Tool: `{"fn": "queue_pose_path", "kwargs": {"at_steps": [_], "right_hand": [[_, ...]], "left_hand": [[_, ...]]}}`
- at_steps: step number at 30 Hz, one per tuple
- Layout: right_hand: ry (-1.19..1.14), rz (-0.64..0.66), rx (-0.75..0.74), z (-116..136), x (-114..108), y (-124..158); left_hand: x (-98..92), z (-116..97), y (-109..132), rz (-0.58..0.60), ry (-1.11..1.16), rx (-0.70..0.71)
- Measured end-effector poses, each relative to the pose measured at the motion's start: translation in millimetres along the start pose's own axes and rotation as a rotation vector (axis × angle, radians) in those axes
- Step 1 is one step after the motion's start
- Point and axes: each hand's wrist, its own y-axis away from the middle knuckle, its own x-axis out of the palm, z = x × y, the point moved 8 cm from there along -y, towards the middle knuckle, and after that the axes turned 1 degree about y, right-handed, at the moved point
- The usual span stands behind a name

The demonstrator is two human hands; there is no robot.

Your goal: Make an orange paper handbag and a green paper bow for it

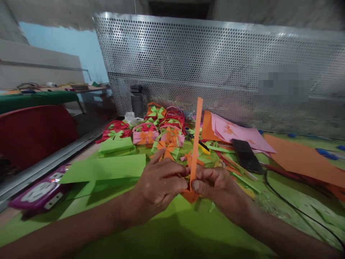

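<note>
A long orange paper strip (197, 133) stands upright between my hands, its lower end folded into a small orange shape (190, 196). My left hand (159, 185) is closed, its fingers pinching the folded part from the left. From the right, my right hand (215, 183) grips the same fold, thumb pressed against the strip's base. Both hands hover low over the green table cover (172, 226).
Folded green paper sheets (105, 169) lie to the left, a purple case (40, 192) beyond them. Paper baskets with bows (159, 131) crowd the middle. A black phone (246, 154), pink paper (237, 133), orange sheet (302, 158) and black cable (291, 207) lie right. A perforated metal panel (215, 64) stands behind.
</note>
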Motion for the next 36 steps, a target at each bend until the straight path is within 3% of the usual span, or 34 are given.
{"fn": "queue_pose_path", "kwargs": {"at_steps": [12, 14, 17, 21, 24, 31, 34, 36], "right_hand": [[0.017, -0.033, 0.067, -4, -1, 0], [0.107, -0.110, -0.017, 3, -8, 1], [0.425, -0.207, -0.232, 22, -11, 7], [0.790, -0.179, -0.535, 37, 6, 19], [0.971, -0.185, -0.667, 39, 14, 25], [1.083, -0.183, -0.681, 38, 16, 25], [1.007, -0.306, -0.667, 43, -1, 20], [0.876, -0.436, -0.579, 44, -25, 14]], "left_hand": [[-1.0, -5, 0, -0.035, 0.011, 0.059], [-1.9, -6, 0, -0.042, 0.017, 0.072], [-2.8, -3, 0, -0.047, 0.016, 0.053], [-5.4, 1, -1, -0.083, -0.001, 0.017], [-6.7, 3, -2, -0.107, -0.017, -0.007], [-2.2, 1, -2, -0.060, -0.048, -0.029], [-13.8, -2, -3, -0.156, -0.032, -0.006], [-25.9, 2, -3, -0.251, -0.010, -0.038]]}}
